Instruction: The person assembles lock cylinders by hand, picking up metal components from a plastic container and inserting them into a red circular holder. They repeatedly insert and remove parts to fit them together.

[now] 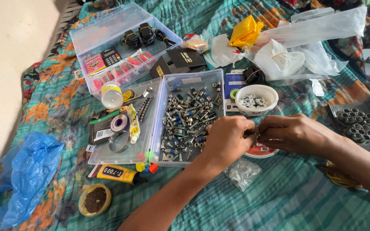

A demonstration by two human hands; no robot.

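**Hands meet over a small part beside the tray**

Landmark: the open clear tray (157,128) of metal connectors (189,119) at centre.

Far left of the tray a blue bag (24,179) lies crumpled, its lower end cut off by the frame. Below the tray's left corner sit a yellow glue tube (116,173) and a round tin (95,199) with dark contents that cannot be made out. Above the tray a second clear box (120,42) stands open, holding small items too small to tell apart.

Just right of the tray's lower edge, the left hand (225,139) is curled tight, fingers pinched inward. It touches the right hand (294,132), also closed narrow. Between their fingertips is a small metal piece (253,134), mostly hidden; its kind cannot be told. Under the hands a round red-and-white lid (260,150) is half covered, and a small clear bag (241,172) lies below it.

Right of the tray's top, a white bowl (257,99) holds pale bits. Far right, a tray of metal rings (360,122) is partly hidden by the right forearm.
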